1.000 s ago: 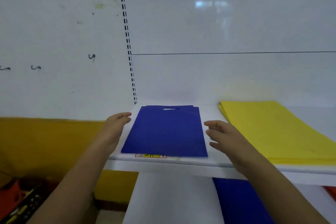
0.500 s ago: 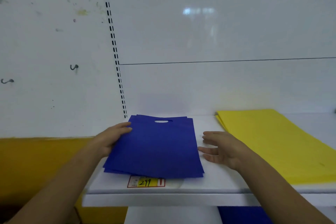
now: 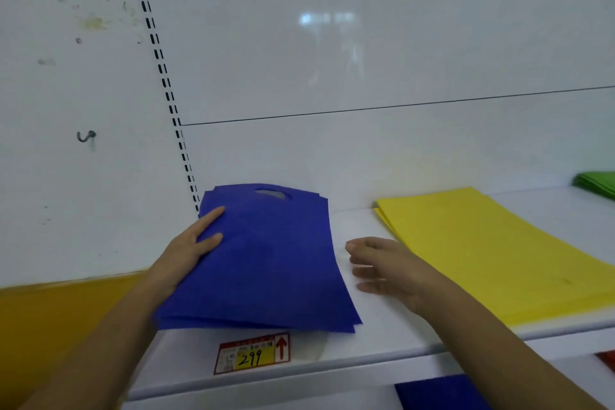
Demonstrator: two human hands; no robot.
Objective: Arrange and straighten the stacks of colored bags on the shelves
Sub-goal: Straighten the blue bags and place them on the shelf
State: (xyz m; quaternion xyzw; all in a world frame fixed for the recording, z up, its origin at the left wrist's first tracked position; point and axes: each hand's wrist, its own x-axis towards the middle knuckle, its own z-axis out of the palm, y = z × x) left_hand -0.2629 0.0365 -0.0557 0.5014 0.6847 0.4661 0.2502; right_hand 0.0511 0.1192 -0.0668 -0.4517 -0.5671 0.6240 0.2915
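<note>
Blue bags [image 3: 266, 260] lie stacked on the white shelf [image 3: 382, 339]; your left hand [image 3: 186, 253] rests on their left edge, fingers straight. Your right hand [image 3: 382, 266] hovers beside them, loosely spread, holding nothing.

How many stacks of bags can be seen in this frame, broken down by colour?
Blue: 2, the blue stack on the top shelf and another blue stack on the shelf below
Yellow: 1, the yellow stack
Green: 1, the green stack at the right edge
Total: 4
</note>
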